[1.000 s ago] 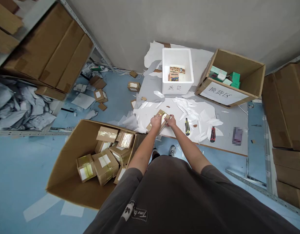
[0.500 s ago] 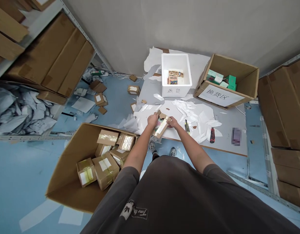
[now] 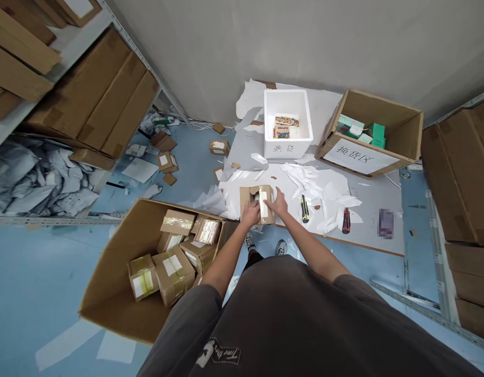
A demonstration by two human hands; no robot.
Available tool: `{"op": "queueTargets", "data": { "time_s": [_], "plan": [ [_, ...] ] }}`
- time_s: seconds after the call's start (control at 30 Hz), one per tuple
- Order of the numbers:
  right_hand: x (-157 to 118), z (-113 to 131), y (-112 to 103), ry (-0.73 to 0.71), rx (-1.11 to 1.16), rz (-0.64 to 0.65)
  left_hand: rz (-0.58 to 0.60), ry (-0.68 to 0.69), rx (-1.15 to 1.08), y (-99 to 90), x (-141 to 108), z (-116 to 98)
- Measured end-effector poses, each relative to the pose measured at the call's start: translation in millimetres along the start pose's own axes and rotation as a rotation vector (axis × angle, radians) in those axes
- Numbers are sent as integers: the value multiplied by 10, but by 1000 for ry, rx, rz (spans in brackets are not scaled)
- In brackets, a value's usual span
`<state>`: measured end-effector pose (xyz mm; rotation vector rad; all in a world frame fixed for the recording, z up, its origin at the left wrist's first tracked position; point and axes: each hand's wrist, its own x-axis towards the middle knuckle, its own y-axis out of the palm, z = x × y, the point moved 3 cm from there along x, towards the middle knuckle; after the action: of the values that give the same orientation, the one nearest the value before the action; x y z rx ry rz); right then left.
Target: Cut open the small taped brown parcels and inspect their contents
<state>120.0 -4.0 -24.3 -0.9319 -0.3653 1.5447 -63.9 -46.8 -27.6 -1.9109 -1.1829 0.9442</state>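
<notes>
A small brown carton (image 3: 267, 215) rests at the table's front edge, its top partly torn open, with clear tape and a white label. My left hand (image 3: 251, 213) is at the opening, its fingers bent and partly inside; what they touch in there is hidden. On the carton's right side lies my right hand (image 3: 279, 203), thumb and fingers apart around the edge. Just to the right, a yellow and black cutter (image 3: 305, 209) lies on the table, and a red and black cutter (image 3: 346, 221) lies farther right.
Behind stand a white foam box (image 3: 288, 148) with small packets and a labelled carton (image 3: 355, 157) holding green boxes. White paper scraps (image 3: 300, 175) litter the table (image 3: 367, 241). At the left, a large open carton (image 3: 108, 293) holds several parcels. Shelves flank both sides.
The small carton has been turned and set down at the table edge. My left hand has moved onto its opening, and my right hand has opened against its side. The view has shifted slightly.
</notes>
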Motion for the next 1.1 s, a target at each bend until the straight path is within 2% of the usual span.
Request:
{"op": "queueTargets", "data": {
  "time_s": [0.1,0.2,0.33,0.47,0.57,0.67,0.8,0.87,0.93,1.0,1.07,1.1],
  "plan": [
    [-186,50,87,-43,-40,94,90,5,-68,49,-104,82],
    [-240,125,144,-78,-22,154,110,1,-93,45,-134,133],
    [-209,155,144,-103,35,146,123,88,-74,55,-109,40],
    [-166,-31,-9,-93,125,36,79,100,-173,64,-97,-55],
    [-151,-246,-132,-108,224,37,30,53,-307,42,-120,-39],
    [-151,-448,-188,-94,326,24,47,27,-356,43,-212,18],
    [-176,-645,-123,72,387,-24,82,46,-218,119,-436,29],
    [-204,-687,-74,150,366,-29,77,85,-127,190,-530,-36],
    [-232,-685,-71,170,293,-61,69,105,-64,269,-570,-129],
    [-243,-630,-136,86,135,-152,64,127,-41,340,-559,-229],
    [-222,-512,-219,-104,-85,-214,63,180,-45,391,-521,-322],
    [-199,-438,-242,-224,-195,-194,62,210,-53,408,-501,-359]
  ]
}}
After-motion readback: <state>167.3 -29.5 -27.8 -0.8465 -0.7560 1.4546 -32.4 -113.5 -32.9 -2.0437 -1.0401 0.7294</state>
